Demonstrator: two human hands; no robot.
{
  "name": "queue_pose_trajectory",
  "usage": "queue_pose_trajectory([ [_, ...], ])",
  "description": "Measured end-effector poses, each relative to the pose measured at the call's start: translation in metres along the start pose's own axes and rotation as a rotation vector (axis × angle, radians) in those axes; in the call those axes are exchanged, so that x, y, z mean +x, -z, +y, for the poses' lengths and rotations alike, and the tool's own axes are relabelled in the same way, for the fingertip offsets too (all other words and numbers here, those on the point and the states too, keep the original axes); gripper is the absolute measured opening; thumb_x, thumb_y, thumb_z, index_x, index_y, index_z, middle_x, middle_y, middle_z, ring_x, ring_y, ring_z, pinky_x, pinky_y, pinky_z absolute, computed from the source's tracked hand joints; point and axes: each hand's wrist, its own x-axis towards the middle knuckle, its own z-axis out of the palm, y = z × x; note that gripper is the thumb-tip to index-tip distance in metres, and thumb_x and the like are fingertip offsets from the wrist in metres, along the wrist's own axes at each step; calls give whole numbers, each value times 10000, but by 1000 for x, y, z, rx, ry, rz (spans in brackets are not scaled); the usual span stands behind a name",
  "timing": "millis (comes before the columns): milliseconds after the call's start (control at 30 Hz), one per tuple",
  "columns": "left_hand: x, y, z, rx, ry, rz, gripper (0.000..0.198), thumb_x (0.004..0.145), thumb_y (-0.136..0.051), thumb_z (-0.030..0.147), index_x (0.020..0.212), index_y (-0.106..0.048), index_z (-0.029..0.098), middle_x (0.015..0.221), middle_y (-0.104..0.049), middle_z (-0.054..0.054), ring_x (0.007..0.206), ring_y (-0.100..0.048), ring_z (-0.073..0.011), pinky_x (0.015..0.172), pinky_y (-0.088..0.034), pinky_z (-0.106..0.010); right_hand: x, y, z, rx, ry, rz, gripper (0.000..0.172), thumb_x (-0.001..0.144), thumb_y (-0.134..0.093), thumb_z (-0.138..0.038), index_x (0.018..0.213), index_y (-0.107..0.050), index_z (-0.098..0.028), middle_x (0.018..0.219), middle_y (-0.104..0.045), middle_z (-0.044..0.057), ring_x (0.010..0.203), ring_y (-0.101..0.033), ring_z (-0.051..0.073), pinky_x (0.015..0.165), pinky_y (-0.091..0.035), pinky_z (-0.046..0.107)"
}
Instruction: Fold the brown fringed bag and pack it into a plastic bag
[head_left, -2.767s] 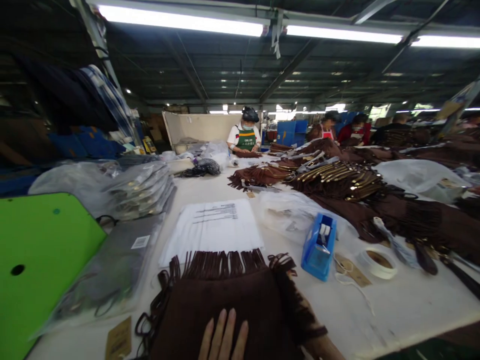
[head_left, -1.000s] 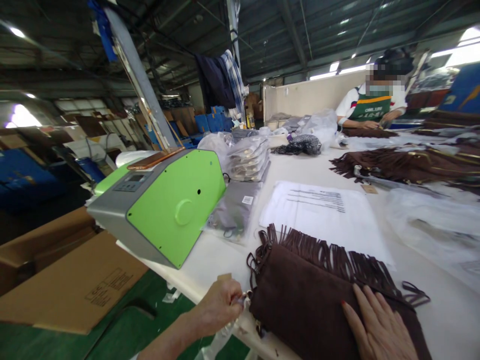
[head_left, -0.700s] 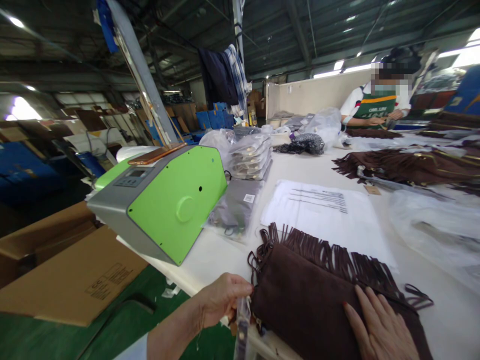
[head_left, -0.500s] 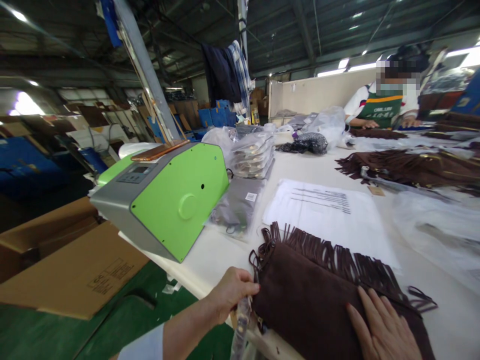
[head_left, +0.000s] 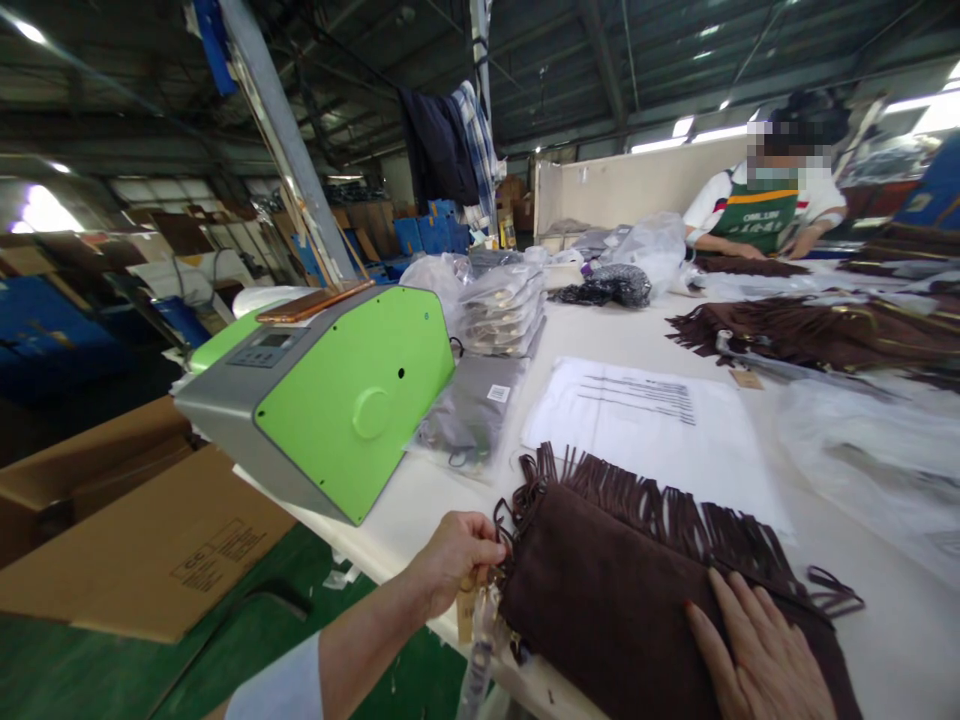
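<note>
A dark brown suede-like bag [head_left: 607, 590] with fringe lies flat at the table's front edge. My left hand [head_left: 454, 560] is closed in a pinch at the bag's left edge, by a thin dark cord loop; the exact part between finger and thumb is hidden. Below that hand hang a tan tag [head_left: 466, 612] and a strip wrapped in clear plastic [head_left: 480, 650]. My right hand [head_left: 765, 650] rests flat on the bag's right part, fingers stretched out. Just beyond the fringe is a white printed plastic bag [head_left: 637, 400].
A green and grey machine [head_left: 352, 400] stands left on the white table [head_left: 570, 330]. Beside it are a packed grey item [head_left: 480, 405] and stacked plastic packs [head_left: 499, 315]. More brown fringed bags [head_left: 825, 330] lie right. A co-worker [head_left: 761, 215] is behind; an open carton [head_left: 150, 540] sits lower left.
My left hand has risen slightly along the bag's edge, and the tan tag below it shows more. My right hand stays flat on the bag. The co-worker's hands have shifted.
</note>
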Motion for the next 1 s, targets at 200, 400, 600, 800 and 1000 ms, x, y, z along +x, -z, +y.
queue_pose_trajectory([
  [200,-12,-23,30,-37,-90,-140,170,426,-679,165,540,-559,131,636,-625,-5,548,-518,-89,559,-389,-221,-8,-5,-2,43,-60,-33,468,780,-252,-100,946,-688,-128,1195,-543,215,1345,-145,367,900,-378,557],
  [400,-47,-31,74,392,-770,-433,218,785,-552,240,968,-657,186,1122,-631,-78,970,-584,-175,808,-453,-281,-6,-8,-1,16,-26,0,458,767,-260,-63,913,-691,-116,1159,-545,240,1342,-138,390,853,-409,557],
  [600,-2,12,31,632,-398,164,134,692,-513,155,633,-630,183,666,-581,0,680,-521,-149,691,-421,-278,0,-4,-2,-1,-18,74,447,748,-276,-46,886,-694,-121,1142,-535,255,1333,-148,407,785,-441,558],
  [800,19,7,-4,460,-94,-20,107,506,-539,79,514,-608,161,466,-527,50,491,-466,-109,538,-361,-245,4,-1,-3,-5,5,73,448,753,-273,-60,887,-697,-117,1128,-542,261,1328,-150,422,756,-448,565],
  [1000,25,-3,-1,143,218,-164,80,472,-545,89,527,-565,145,429,-528,46,405,-465,-83,488,-388,-222,7,2,-1,-24,22,94,439,745,-287,-59,870,-702,-130,1105,-564,252,1329,-163,405,735,-468,544],
])
